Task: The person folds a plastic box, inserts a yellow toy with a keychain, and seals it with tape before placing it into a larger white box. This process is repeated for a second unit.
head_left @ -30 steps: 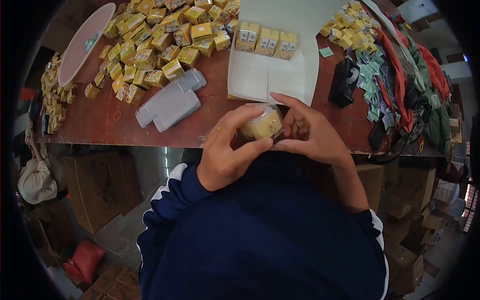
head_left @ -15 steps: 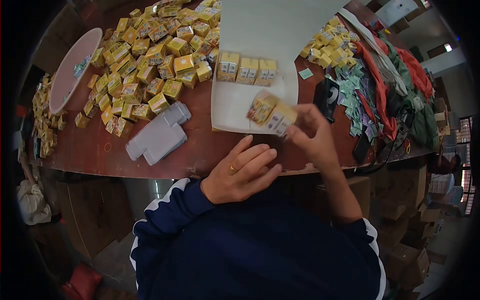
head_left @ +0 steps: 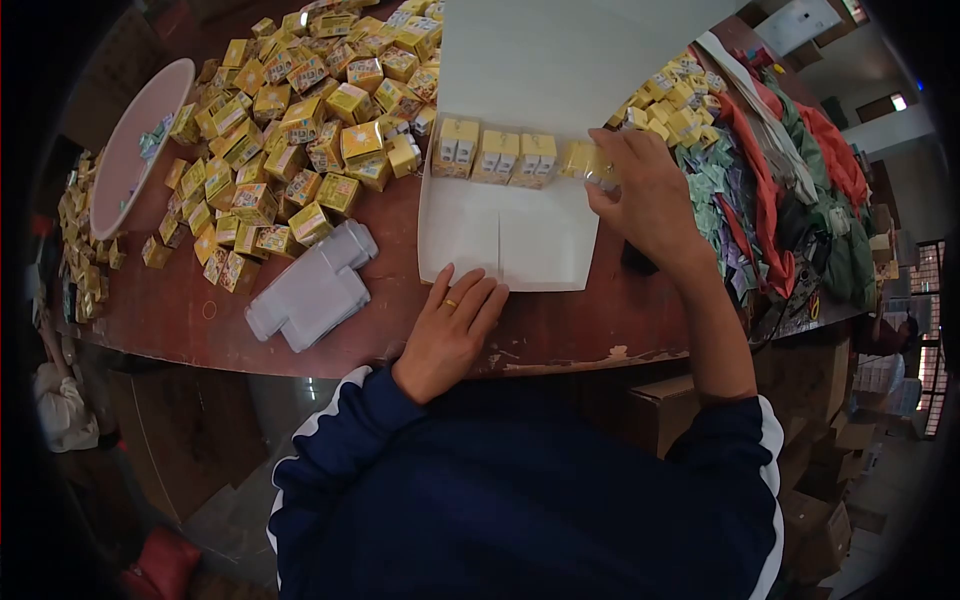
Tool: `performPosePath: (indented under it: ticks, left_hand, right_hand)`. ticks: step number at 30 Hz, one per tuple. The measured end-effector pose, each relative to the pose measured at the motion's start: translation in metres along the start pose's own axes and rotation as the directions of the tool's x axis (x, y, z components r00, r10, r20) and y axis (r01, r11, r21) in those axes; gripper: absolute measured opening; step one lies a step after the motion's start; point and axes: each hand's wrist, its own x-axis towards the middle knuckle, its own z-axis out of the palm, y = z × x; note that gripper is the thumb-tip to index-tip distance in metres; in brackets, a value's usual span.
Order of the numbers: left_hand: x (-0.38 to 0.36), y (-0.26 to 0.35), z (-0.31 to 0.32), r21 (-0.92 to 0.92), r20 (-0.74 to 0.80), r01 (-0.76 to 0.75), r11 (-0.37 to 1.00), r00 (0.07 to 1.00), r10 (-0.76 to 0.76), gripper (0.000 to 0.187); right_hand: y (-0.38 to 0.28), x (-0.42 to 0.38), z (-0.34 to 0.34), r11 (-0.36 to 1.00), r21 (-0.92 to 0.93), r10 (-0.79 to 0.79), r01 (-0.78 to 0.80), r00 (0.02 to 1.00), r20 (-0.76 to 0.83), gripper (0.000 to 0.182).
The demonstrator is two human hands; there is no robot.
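Note:
A white carton (head_left: 545, 240) with its lid (head_left: 540, 60) raised lies in front of me. Along its far wall stands a row of small yellow boxes (head_left: 497, 155). At the right end of that row, my right hand (head_left: 640, 185) grips another small yellow box (head_left: 588, 163) between thumb and fingers. My left hand (head_left: 452, 325) lies with fingers stretched out, their tips right at the carton's near rim.
A big heap of yellow boxes (head_left: 290, 140) covers the table's left part, beside a pink basin (head_left: 120, 170). Clear plastic trays (head_left: 315, 285) lie left of the carton. Green and purple packets (head_left: 710, 190) and red cloth (head_left: 755, 150) lie right.
My right hand has carried the yellow box from above the carton's near part to the far right end of the row. My left hand has moved left to the near rim.

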Motion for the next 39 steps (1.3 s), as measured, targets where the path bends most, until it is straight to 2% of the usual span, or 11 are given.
performPosePath:
  ticks: [4, 8, 10, 13, 16, 19, 23, 25, 31, 37, 39]
  left_hand:
    - [-0.001, -0.004, 0.002, -0.011, 0.029, -0.002, 1.0, 1.0, 0.002, 0.052]
    - [0.002, -0.006, 0.0, -0.033, 0.033, 0.007, 0.999, 0.999, -0.006, 0.051]
    - [0.003, -0.006, 0.0, -0.052, 0.029, 0.01, 0.999, 1.0, -0.009, 0.05]
    - [0.005, -0.007, 0.0, -0.053, 0.005, 0.005, 0.999, 1.0, -0.005, 0.047]
    - [0.005, -0.008, 0.003, -0.065, -0.019, 0.001, 0.998, 1.0, -0.002, 0.043]
    - [0.006, -0.009, 0.008, -0.064, -0.039, -0.002, 0.998, 0.999, 0.0, 0.04]
    - [0.006, -0.009, 0.009, -0.064, -0.059, 0.006, 0.998, 0.998, -0.01, 0.037]
    - [0.005, -0.01, 0.01, -0.066, -0.062, 0.004, 0.998, 0.998, -0.008, 0.036]
    - [0.007, -0.01, 0.011, -0.056, -0.083, 0.01, 0.998, 0.996, -0.015, 0.033]
    - [0.007, -0.009, 0.013, -0.008, -0.102, 0.028, 1.0, 0.994, -0.029, 0.029]
    - [0.009, -0.007, 0.01, -0.022, -0.173, -0.045, 0.999, 0.984, 0.041, 0.029]
  right_hand:
    - [0.008, 0.012, 0.003, 0.993, 0.053, -0.107, 0.105, 0.994, 0.028, 0.051]
    - [0.026, 0.017, 0.013, 0.981, 0.179, -0.101, 0.079, 0.988, 0.116, 0.05]
    - [0.031, 0.018, 0.025, 0.945, 0.198, -0.259, 0.259, 0.966, -0.027, 0.052]
    - [0.027, 0.013, 0.027, 0.962, 0.255, -0.112, 0.096, 0.993, 0.046, 0.053]
    - [0.026, 0.012, 0.021, 0.944, 0.329, -0.061, -0.017, 0.973, 0.224, 0.052]
    - [0.033, 0.004, 0.041, 0.951, 0.306, -0.056, -0.037, 0.955, 0.29, 0.049]
    - [0.032, 0.0, 0.06, 0.951, 0.31, -0.052, 0.024, 0.995, 0.082, 0.048]
    - [0.033, 0.004, 0.062, 0.967, 0.075, -0.235, 0.242, 0.968, -0.085, 0.053]
    - [0.027, 0.002, 0.075, 0.981, -0.044, -0.192, 0.189, 0.978, -0.077, 0.073]
    - [0.022, -0.001, 0.081, 0.966, -0.211, -0.154, 0.147, 0.988, -0.017, 0.075]
    - [0.023, 0.0, 0.084, 0.959, -0.235, -0.16, 0.157, 0.987, 0.006, 0.079]
